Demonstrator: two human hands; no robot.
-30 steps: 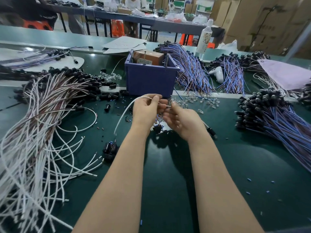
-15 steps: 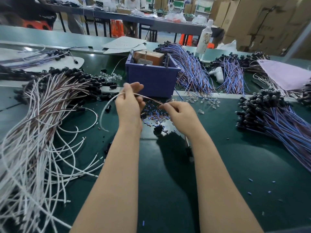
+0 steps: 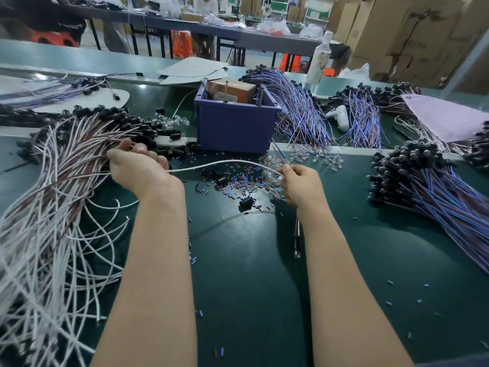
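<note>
Both hands' curled fingers [image 3: 287,169] pinch one white cable [image 3: 222,163].

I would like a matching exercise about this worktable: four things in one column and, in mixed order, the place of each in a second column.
Things
1. thin white cable
2. blue plastic bin
3. tall white plastic bottle
4. large bundle of blue wires with black caps

Places
A. standing upright at the far side, to the right of the bin
B. lying on the green table, to the right of the right hand
C. stretched between the left hand and the right hand
D. behind both hands, with a brown cardboard box inside

Pairs: 1-C, 2-D, 3-A, 4-B
</note>
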